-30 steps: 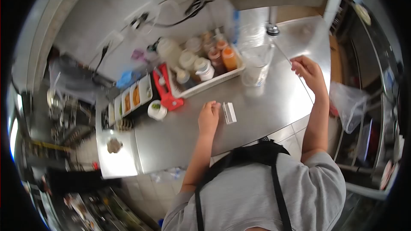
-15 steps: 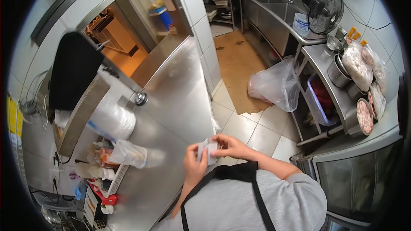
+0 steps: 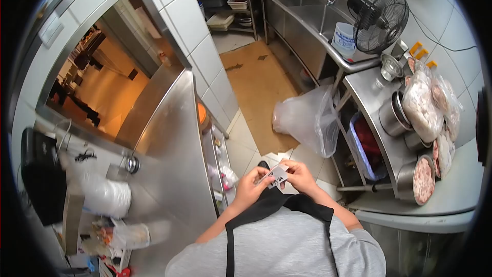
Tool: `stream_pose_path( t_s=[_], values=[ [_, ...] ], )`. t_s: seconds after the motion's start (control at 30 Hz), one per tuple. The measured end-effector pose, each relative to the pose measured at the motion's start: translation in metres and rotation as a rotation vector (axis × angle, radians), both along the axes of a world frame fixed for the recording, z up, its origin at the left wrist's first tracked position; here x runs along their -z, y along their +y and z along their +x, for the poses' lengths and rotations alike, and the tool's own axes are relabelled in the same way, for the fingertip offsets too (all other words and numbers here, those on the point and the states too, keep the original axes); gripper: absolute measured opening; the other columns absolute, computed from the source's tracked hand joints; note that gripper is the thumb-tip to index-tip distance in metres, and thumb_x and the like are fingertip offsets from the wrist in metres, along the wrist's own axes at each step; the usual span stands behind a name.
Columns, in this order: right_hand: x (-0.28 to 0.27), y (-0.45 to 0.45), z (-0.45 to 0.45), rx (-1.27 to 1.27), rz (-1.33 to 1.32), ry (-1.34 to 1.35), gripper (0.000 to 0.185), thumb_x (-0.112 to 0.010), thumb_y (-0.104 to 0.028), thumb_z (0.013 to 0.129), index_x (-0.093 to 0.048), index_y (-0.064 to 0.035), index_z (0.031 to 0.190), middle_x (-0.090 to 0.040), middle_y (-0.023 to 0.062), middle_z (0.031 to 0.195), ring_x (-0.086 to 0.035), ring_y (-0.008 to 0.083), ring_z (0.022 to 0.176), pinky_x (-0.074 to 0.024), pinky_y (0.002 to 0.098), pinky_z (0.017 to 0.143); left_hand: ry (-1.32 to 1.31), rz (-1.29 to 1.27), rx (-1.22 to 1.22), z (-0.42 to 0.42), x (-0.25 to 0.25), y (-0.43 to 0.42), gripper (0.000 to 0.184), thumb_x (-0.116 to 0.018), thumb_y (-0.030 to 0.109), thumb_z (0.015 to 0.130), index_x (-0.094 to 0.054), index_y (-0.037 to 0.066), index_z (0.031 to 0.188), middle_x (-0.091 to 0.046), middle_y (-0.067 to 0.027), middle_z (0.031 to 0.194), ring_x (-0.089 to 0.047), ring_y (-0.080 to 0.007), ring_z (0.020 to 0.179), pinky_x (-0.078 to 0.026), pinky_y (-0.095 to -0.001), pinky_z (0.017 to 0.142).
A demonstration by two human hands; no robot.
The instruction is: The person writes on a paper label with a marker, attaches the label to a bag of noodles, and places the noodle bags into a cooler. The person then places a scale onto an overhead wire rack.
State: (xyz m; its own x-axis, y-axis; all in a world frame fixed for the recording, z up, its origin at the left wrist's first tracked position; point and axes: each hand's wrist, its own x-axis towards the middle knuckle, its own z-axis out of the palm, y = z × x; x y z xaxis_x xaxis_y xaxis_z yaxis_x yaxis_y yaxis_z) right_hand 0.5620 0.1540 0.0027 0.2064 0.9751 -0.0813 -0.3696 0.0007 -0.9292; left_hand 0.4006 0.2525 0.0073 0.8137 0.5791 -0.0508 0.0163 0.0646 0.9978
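Note:
Between my two hands, in front of my chest, is a small white paper slip [image 3: 277,175] with dark handwriting on it. My left hand [image 3: 251,184] pinches its left side between thumb and fingers. On the opposite edge, my right hand [image 3: 300,175] grips the slip with bent fingers. The writing is too small to read fully. Both hands are above the floor, just right of the steel counter [image 3: 177,174]. A black apron [image 3: 277,204] over a grey shirt lies just below them.
At right, a steel table [image 3: 366,84] bears pots, bagged meat [image 3: 420,103] and a pot of meat [image 3: 424,180]. A plastic-lined bin [image 3: 307,118] stands beside cardboard [image 3: 256,87] on the floor. A black fan [image 3: 382,20] is near the sink [image 3: 328,18]. Plastic bags [image 3: 107,195] sit on the counter.
My view and body have turned right, away from the counter, with shelves under it now showing. The slip has turned so its writing faces me; both hands still hold it.

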Motion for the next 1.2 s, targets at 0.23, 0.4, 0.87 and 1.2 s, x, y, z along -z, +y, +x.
stream_pose_path(
  t_s=[0.23, 0.4, 0.87, 1.2],
  values=[
    [0.013, 0.143, 0.092, -0.075, 0.012, -0.413, 0.023, -0.062, -0.017, 0.089, -0.063, -0.0029, 0.106, -0.06, -0.0022, 0.075, -0.051, 0.0036, 0.064, -0.0411, 0.0207, 0.056, 0.178, 0.062, -0.167, 0.075, 0.002, 0.128, 0.013, -0.064, 0.011, 0.087, -0.064, -0.001, 0.091, -0.064, -0.0008, 0.075, -0.056, -0.0046, 0.068, -0.044, -0.0203, 0.061],
    [-0.011, 0.271, 0.154, -0.095, -0.077, -0.382, 0.018, -0.065, -0.019, 0.087, -0.066, -0.001, 0.089, -0.057, -0.0015, 0.065, -0.048, 0.0036, 0.06, -0.0383, 0.0221, 0.052, 0.089, -0.008, -0.256, 0.134, -0.003, 0.241, 0.018, -0.06, 0.014, 0.09, -0.067, -0.002, 0.095, -0.067, -0.0041, 0.078, -0.058, -0.0051, 0.072, -0.046, -0.0216, 0.064],
    [0.018, 0.471, 0.364, 0.105, 0.069, -0.086, 0.011, -0.063, -0.004, 0.085, -0.07, -0.0009, 0.093, -0.063, 0.0022, 0.08, -0.054, 0.0066, 0.067, -0.0436, 0.0186, 0.059, 0.069, 0.646, -0.201, 0.352, -0.028, 0.467, 0.014, -0.066, 0.009, 0.083, -0.071, 0.003, 0.094, -0.069, -0.0141, 0.083, -0.065, -0.0165, 0.066, -0.049, -0.0254, 0.061],
    [-0.051, 0.7, 0.574, 0.005, 0.324, -0.731, 0.005, -0.064, -0.006, 0.082, -0.069, -0.0034, 0.084, -0.064, 0.0063, 0.074, -0.058, 0.0149, 0.069, -0.0442, 0.0269, 0.06, 0.059, 0.571, -0.288, 0.543, -0.06, 0.68, 0.015, -0.066, 0.011, 0.083, -0.07, 0.002, 0.094, -0.069, -0.013, 0.082, -0.066, -0.018, 0.067, -0.049, -0.0258, 0.06]
  ],
)
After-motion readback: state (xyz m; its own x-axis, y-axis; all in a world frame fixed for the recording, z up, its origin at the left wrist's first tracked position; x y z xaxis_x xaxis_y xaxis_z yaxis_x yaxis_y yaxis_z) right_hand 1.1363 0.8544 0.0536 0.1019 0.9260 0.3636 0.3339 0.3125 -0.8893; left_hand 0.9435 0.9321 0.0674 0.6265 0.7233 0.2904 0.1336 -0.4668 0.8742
